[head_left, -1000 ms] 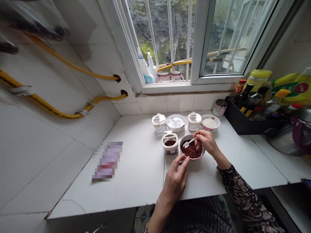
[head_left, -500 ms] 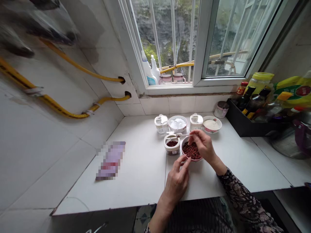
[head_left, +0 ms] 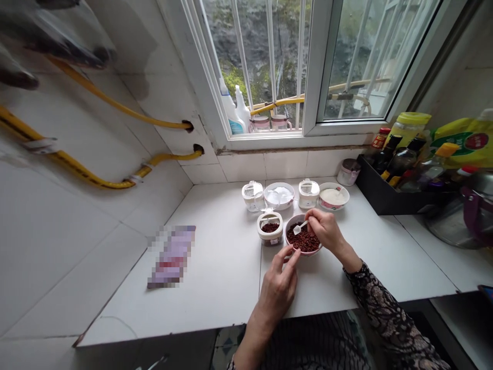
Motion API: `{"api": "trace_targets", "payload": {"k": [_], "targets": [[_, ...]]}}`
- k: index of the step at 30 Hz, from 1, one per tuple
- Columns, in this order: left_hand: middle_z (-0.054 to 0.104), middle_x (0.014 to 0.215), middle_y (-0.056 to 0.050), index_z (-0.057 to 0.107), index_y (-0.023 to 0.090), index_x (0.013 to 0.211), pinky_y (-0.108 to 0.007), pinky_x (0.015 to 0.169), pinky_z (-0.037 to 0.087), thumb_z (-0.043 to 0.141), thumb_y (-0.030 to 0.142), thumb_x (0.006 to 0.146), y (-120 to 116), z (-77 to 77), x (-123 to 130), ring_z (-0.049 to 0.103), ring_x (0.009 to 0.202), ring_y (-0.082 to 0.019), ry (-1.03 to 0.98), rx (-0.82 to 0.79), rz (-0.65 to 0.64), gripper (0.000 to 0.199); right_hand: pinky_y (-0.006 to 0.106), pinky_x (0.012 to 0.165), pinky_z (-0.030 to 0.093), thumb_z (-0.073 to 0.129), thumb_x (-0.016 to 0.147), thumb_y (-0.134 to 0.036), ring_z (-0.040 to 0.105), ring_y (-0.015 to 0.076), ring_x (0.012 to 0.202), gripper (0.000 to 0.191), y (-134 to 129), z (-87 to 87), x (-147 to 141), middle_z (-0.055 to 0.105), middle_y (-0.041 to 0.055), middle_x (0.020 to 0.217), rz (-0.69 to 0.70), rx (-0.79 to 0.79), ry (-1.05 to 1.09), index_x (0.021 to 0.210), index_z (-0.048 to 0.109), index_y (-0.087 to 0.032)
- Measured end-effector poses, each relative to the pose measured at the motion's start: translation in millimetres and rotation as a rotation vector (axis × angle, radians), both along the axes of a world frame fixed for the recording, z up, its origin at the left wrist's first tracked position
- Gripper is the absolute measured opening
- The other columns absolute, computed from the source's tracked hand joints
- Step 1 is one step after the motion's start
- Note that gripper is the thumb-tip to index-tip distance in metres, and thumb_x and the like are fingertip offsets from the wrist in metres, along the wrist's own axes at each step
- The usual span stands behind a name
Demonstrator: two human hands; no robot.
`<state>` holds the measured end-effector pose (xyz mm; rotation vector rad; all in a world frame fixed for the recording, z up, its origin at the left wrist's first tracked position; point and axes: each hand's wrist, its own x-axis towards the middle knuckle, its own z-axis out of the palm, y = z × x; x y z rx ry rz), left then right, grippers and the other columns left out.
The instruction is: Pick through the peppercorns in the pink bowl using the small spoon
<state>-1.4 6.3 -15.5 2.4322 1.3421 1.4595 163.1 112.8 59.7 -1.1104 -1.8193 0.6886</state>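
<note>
My right hand (head_left: 328, 234) pinches the handle of a small white spoon (head_left: 297, 229). The spoon's scoop end sits over the dark red, peppercorn-like grains (head_left: 306, 242) in a round bowl (head_left: 310, 254). With its fingertips, my left hand (head_left: 278, 285) grips the bowl's near rim. Just left of the bowl stands a small clear jar (head_left: 270, 238) with a white collar; its lid is flipped up and similar dark red grains lie inside.
Behind stand a bowl of white crystals (head_left: 279, 206), a bowl of pale granules (head_left: 334, 206) and two lidded jars, the left one (head_left: 252, 204) and the right one (head_left: 308, 201). A black box (head_left: 379, 192) of bottles is at right. A blurred purple packet (head_left: 175, 257) lies left.
My right hand has turned the spoon and brought it from above the jar's edge down and right to the grains in the bowl. My left hand stays at the rim.
</note>
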Motion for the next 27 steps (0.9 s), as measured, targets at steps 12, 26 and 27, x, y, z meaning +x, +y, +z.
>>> {"api": "trace_targets", "payload": {"k": [12, 26, 27], "targets": [[0.052, 0.13, -0.014, 0.047, 0.02, 0.142, -0.031, 0.093, 0.06, 0.043, -0.001, 0.092, -0.3, 1.2, 0.0, 0.06, 0.118, -0.02, 0.001, -0.001, -0.004, 0.054, 0.023, 0.042, 0.043, 0.048, 0.073, -0.025, 0.054, 0.0126, 0.037, 0.013, 2.4, -1.7, -2.8, 0.062, -0.0034, 0.048, 0.032, -0.329, 0.263, 0.072, 0.06, -0.02], [0.055, 0.129, -0.016, 0.047, 0.018, 0.142, -0.036, 0.092, 0.06, 0.042, 0.001, 0.089, 1.0, 0.5, 3.0, 0.061, 0.117, -0.023, 0.024, -0.005, 0.023, 0.056, 0.021, 0.037, 0.045, 0.065, 0.066, -0.035, 0.054, 0.0111, 0.035, 0.019, 14.6, 4.3, 11.2, 0.062, -0.0029, 0.047, 0.051, -0.436, 0.472, 0.071, 0.062, -0.017], [0.056, 0.129, -0.016, 0.047, 0.018, 0.142, -0.036, 0.092, 0.06, 0.042, 0.001, 0.089, 1.1, 0.3, 3.1, 0.061, 0.118, -0.023, 0.025, -0.002, 0.024, 0.056, 0.022, 0.038, 0.045, 0.066, 0.066, -0.035, 0.055, 0.0112, 0.035, 0.019, 15.0, 4.6, 11.6, 0.062, -0.0029, 0.047, 0.057, -0.431, 0.481, 0.072, 0.063, -0.017]]}}
